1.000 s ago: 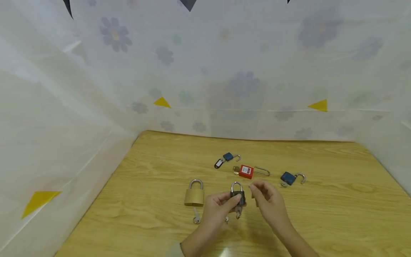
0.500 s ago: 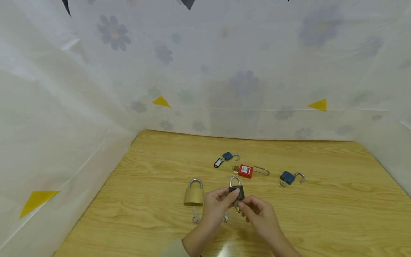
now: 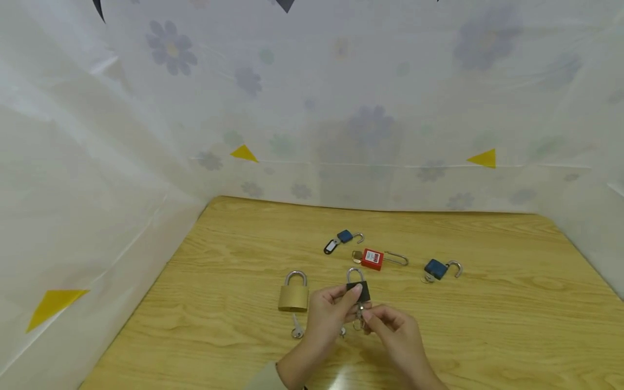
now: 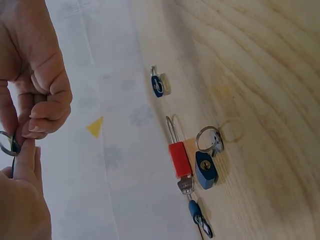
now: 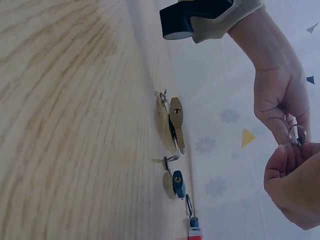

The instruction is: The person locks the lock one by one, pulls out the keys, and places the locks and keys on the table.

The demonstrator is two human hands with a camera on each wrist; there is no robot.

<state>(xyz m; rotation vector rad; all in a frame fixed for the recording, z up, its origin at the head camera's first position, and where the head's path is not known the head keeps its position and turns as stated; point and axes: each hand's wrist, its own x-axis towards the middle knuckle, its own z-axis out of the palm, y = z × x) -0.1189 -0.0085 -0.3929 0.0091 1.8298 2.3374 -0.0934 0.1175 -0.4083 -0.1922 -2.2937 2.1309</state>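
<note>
- Padlock, black-bodied with its shackle upward, is held above the middle of the desk, clasped between thumb and fingers of your left grip.
- Your right grip pinches a key just below the black body.
- A brass padlock rests to the left, a loose key nearer you.
- Farther off rest a red padlock and a tagged blue padlock; a second blue padlock sits right, its shackle open.
</note>
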